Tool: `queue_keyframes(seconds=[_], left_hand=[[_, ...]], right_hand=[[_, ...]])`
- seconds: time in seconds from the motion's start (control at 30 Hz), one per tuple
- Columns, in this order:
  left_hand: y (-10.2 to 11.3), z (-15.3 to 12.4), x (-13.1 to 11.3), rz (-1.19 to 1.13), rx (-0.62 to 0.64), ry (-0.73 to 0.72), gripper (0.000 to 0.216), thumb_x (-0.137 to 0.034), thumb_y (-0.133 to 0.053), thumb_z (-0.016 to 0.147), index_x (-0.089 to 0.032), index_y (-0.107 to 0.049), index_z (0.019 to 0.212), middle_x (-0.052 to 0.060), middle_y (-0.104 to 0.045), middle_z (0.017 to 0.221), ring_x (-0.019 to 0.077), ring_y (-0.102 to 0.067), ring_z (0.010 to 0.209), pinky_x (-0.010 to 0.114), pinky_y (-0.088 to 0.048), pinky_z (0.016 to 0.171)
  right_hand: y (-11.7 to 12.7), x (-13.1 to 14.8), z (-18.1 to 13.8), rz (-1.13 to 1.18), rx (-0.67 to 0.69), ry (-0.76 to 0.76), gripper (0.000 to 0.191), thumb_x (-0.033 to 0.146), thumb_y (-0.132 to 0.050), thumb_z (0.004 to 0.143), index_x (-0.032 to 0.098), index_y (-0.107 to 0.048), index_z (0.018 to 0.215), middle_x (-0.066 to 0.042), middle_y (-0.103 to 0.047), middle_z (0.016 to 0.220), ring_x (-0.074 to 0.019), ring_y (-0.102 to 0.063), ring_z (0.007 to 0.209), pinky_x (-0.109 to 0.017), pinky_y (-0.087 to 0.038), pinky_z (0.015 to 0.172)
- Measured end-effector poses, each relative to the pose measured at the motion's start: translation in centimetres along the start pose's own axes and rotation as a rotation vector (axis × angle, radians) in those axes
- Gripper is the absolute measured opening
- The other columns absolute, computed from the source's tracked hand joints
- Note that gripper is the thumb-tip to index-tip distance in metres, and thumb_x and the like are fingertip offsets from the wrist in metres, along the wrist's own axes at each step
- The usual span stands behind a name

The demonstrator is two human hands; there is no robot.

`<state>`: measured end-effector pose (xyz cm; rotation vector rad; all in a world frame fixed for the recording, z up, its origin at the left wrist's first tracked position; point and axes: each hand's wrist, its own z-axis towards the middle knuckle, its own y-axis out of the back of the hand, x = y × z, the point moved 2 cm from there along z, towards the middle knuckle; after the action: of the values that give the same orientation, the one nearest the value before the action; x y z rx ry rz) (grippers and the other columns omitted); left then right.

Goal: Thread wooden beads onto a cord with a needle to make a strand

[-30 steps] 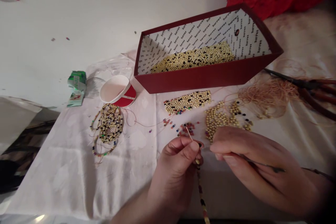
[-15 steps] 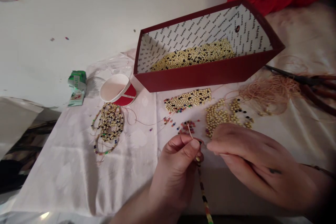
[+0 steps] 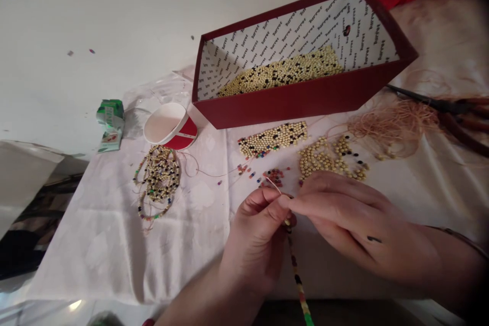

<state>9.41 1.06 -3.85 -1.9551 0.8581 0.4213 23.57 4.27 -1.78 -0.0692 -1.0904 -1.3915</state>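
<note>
My left hand [image 3: 254,237] pinches the thread of a beaded string [image 3: 298,279] between thumb and forefinger. A short bare end of the thread [image 3: 273,185] sticks up above the fingertips. Below, the strung beads, dark, pale, red and green, hang toward the bottom edge. My right hand [image 3: 355,224] has its fingers closed, and their tips meet the left thumb at the thread; anything between them is hidden. Just beyond the fingertips lie loose coloured beads [image 3: 277,175]. Loose pale beads [image 3: 315,155], with some black ones, are spread behind my right hand.
A dark red box [image 3: 290,104] holding pale and black beads stands behind a flat patch of beads [image 3: 273,140]. Leftward are a paper cup [image 3: 187,132], a heap of beaded strands [image 3: 162,175] and a green packet [image 3: 110,117]. Pliers [image 3: 439,103] and tangled thread [image 3: 397,125] lie right.
My right hand has moved left, closing the gap to my left fingertips. The bare thread end now leans further left. The whole view has shifted slightly.
</note>
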Motion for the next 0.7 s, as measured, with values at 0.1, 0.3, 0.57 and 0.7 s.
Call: queue_keyframes(seconds=[0.1,0.3,0.57,0.7], left_hand=[[0.0,0.0,0.1,0.008,0.022,0.008,0.018,-0.023,-0.085,0.065,-0.016,-0.069,0.067,-0.002,-0.058,0.063,0.0087,-0.048,0.061,0.021,-0.037,0.065],[0.2,0.0,0.3,0.02,0.036,0.006,0.018,-0.025,-0.082,0.069,-0.015,-0.068,0.069,-0.001,-0.058,0.064,0.0096,-0.048,0.062,0.022,-0.038,0.066],[0.2,0.2,0.1,-0.004,0.028,-0.001,0.018,-0.023,-0.077,0.072,-0.013,-0.065,0.064,0.001,-0.056,0.062,0.011,-0.047,0.063,0.022,-0.038,0.066],[0.2,0.4,0.2,-0.021,0.059,-0.013,0.013,-0.021,-0.073,0.075,-0.011,-0.069,0.068,0.003,-0.061,0.07,0.0127,-0.052,0.071,0.024,-0.042,0.073]], right_hand=[[-0.2,0.0,0.2,0.016,0.022,-0.031,0.024,0.01,-0.044,0.094,0.024,-0.056,0.11,-0.004,-0.069,0.094,-0.018,-0.062,0.089,-0.03,-0.051,0.08],[-0.2,-0.5,0.5,0.043,0.023,-0.154,0.014,0.012,-0.044,0.091,0.02,-0.055,0.093,-0.003,-0.063,0.082,-0.0149,-0.06,0.074,-0.027,-0.048,0.065],[-0.4,-1.2,0.8,0.057,0.109,-0.188,0.011,0.014,-0.048,0.091,0.019,-0.056,0.086,0.0,-0.06,0.078,-0.0129,-0.056,0.07,-0.026,-0.044,0.063],[-0.1,-1.3,0.7,0.078,0.126,-0.209,0.011,0.017,-0.048,0.093,0.019,-0.057,0.088,0.001,-0.061,0.079,-0.0125,-0.057,0.071,-0.025,-0.043,0.063]])
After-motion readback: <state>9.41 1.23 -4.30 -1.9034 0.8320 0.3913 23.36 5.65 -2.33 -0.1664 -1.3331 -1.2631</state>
